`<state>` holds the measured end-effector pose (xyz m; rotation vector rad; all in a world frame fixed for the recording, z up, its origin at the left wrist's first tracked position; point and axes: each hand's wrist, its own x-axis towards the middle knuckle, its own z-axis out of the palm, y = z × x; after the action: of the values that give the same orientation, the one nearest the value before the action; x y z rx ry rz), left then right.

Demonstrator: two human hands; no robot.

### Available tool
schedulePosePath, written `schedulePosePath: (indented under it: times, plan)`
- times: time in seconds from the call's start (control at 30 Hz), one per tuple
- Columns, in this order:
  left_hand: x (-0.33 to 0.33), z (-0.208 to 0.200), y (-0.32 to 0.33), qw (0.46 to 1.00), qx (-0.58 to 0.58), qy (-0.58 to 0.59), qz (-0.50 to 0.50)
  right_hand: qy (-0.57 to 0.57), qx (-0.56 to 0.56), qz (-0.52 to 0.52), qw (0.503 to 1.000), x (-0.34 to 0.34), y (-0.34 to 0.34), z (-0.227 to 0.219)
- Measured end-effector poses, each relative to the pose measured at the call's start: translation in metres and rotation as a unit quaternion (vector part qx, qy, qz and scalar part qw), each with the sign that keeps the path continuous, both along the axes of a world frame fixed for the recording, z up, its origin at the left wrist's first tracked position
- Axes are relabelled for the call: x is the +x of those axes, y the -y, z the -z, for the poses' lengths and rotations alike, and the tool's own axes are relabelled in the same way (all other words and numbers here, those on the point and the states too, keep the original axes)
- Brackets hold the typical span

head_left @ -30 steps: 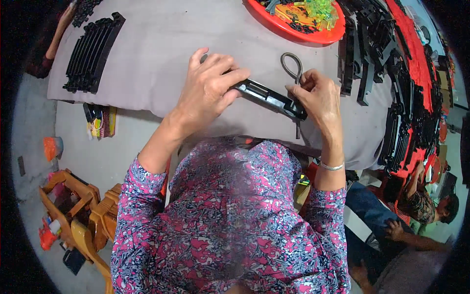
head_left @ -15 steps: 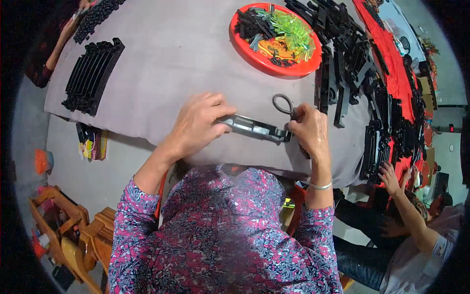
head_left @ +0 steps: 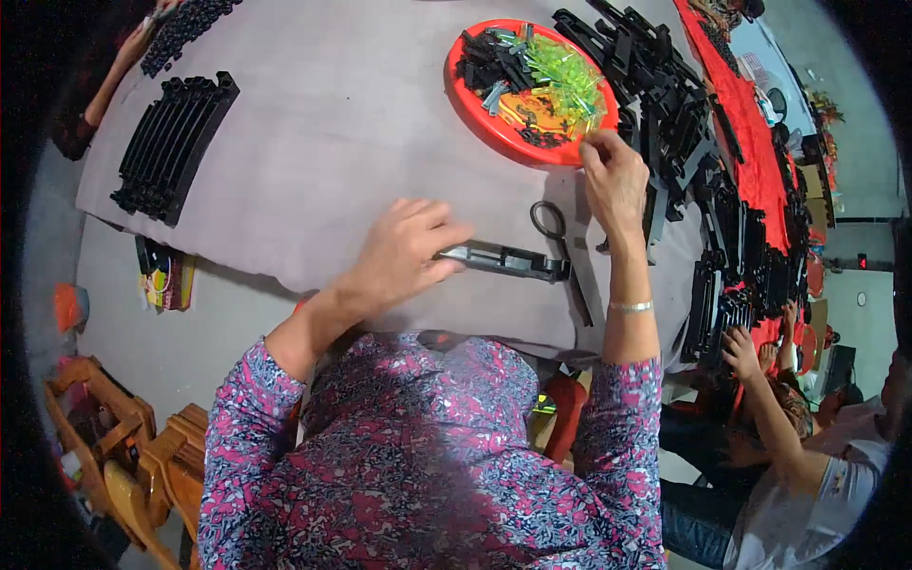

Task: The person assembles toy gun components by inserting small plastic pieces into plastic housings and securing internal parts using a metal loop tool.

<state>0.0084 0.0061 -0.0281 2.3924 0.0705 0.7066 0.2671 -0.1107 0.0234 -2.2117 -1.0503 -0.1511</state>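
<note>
My left hand (head_left: 410,249) grips the left end of a long, narrow black plastic part (head_left: 508,261) just above the grey cloth. My right hand (head_left: 616,180) is at the near right rim of a round red tray (head_left: 518,150), its fingertips drawn together; whatever they hold, if anything, is too small to make out. In the tray lie clear yellow-green pieces (head_left: 568,76), black pieces (head_left: 494,59) and tiny black bits (head_left: 541,139). Beside the right end of the black part lies a dark tool with a loop handle (head_left: 550,219), perhaps scissors.
A row of black slotted parts (head_left: 173,147) lies at the left, with small black pieces (head_left: 190,33) beyond, near another person's arm (head_left: 119,76). Black parts (head_left: 665,95) are heaped at the right. A co-worker's hand (head_left: 741,350) touches parts there. Wooden chairs (head_left: 123,437) stand lower left.
My right hand has left the right end of the black part and the loop-handled tool, moving up and away to the red tray. My left hand still holds the part.
</note>
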Motion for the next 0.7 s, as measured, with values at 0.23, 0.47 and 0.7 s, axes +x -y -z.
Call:
schedulePosePath:
  times: [0.23,0.47,0.7]
  plan:
    - [0.001,0.004,-0.001,1.000,-0.008,0.016,-0.003,0.112,-0.075,0.027,0.991,0.049,-0.056,0.024]
    - [0.001,0.009,0.002,0.999,-0.001,0.046,-0.007,0.036,-0.170,0.087,0.981,0.043,-0.072,0.017]
    - [0.004,0.008,0.002,0.999,-0.001,0.046,0.005,0.031,-0.097,0.017,0.995,0.043,-0.039,0.029]
